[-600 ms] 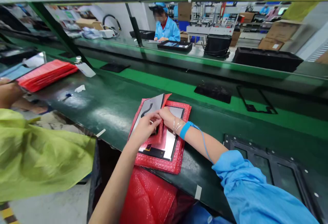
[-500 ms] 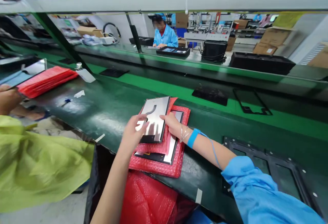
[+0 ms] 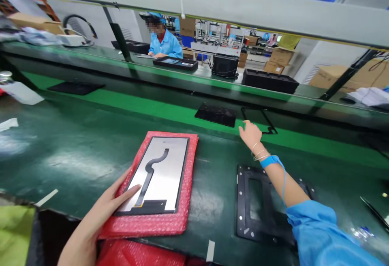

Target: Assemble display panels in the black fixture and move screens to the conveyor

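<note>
A display panel (image 3: 168, 176) with a silvery back and a dark curved ribbon cable (image 3: 148, 168) lies on red bubble-wrap bags (image 3: 142, 225) near the bench's front edge. My left hand (image 3: 117, 199) grips the left side, thumb on top of the panel and the other fingers partly hidden at the bags' edge. My right hand (image 3: 251, 134) is reached out over the green strip, fingers apart and with nothing seen in it. Just behind it lies a thin black frame (image 3: 267, 116). Below my right forearm is a black fixture plate (image 3: 243, 201) with cut-outs.
A flat black panel (image 3: 215, 114) and another dark one (image 3: 75, 87) rest on the green strip (image 3: 146, 106). Overhead runs a white shelf beam (image 3: 212, 2) with blue bins. Across the bench a person in blue (image 3: 167, 45) sits by a black tray (image 3: 176, 63).
My view has turned right. My right hand has left the panels and reached forward right. One panel now shows on the red bags, where two overlapped before; my left hand rests lower on the panel's side.
</note>
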A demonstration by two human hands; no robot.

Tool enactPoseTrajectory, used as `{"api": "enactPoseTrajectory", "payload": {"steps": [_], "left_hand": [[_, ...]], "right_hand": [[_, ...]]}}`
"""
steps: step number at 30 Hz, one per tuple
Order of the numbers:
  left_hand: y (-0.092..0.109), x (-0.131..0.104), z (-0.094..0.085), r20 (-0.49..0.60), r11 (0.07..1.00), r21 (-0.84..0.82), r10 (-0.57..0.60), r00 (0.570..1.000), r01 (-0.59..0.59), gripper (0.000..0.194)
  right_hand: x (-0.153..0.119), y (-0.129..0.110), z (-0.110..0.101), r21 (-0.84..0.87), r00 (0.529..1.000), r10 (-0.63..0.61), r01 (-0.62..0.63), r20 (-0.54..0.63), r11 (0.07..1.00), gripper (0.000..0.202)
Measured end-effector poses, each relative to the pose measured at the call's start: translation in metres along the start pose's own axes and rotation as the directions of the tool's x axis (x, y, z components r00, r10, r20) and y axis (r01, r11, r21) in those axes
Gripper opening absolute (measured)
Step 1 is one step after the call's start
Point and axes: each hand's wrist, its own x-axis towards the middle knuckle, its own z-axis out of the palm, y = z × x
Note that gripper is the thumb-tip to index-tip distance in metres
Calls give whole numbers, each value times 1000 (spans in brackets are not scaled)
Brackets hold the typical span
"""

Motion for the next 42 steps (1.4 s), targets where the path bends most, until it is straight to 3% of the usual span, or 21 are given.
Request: {"api": "enactPoseTrajectory", "payload": {"steps": [3, 9, 14, 17, 21, 24, 28, 31, 34, 36, 39, 42], "left_hand": [[12, -5, 6, 58, 981, -163, -97, 994, 105, 84], [28, -10, 28, 123, 963, -245, -80, 989, 109, 86], [38, -3, 59, 233, 967, -233, -50, 971, 106, 100], [47, -1, 81, 316, 974, -208, -22, 949, 92, 101], [55, -8, 107, 332, 985, -169, 42, 942, 16, 93], [56, -16, 121, 336, 988, -156, 52, 940, 1, 94], [55, -24, 131, 302, 983, -168, 120, 946, -71, 88], [58, -28, 136, 178, 961, 39, 263, 948, -274, 70], [66, -37, 146, 21, 776, 461, 476, 879, -431, 51], [72, -45, 157, 22, 633, 639, 552, 834, -436, 48], [80, -52, 174, 66, 524, 765, 514, 855, -374, 45], [86, -52, 189, 19, 497, 816, 487, 873, -295, 38]], "right_hand": [[33, 31, -7, -166, 993, 60, -77, -106, 983, 43], [71, 59, -2, -294, 995, 81, -92, -52, 951, 41], [74, 95, -43, -243, 997, 30, -13, 67, 970, 43], [40, 127, -78, -157, 990, -65, 84, 123, 984, 52], [-48, 183, -116, -94, 965, -219, 234, 146, 968, 59], [-122, 224, -129, -118, 881, -460, 471, 111, 874, 52], [-186, 255, -125, -194, 822, -519, 562, 234, 804, 47], [-200, 260, -115, -217, 780, -541, 614, 315, 759, 48], [-200, 263, -108, -226, 742, -577, 661, 343, 716, 51], [-200, 265, -105, -227, 727, -589, 677, 353, 700, 53], [-200, 269, -105, -226, 725, -599, 681, 342, 696, 50], [-202, 271, -105, -225, 736, -618, 675, 278, 703, 41]]}}
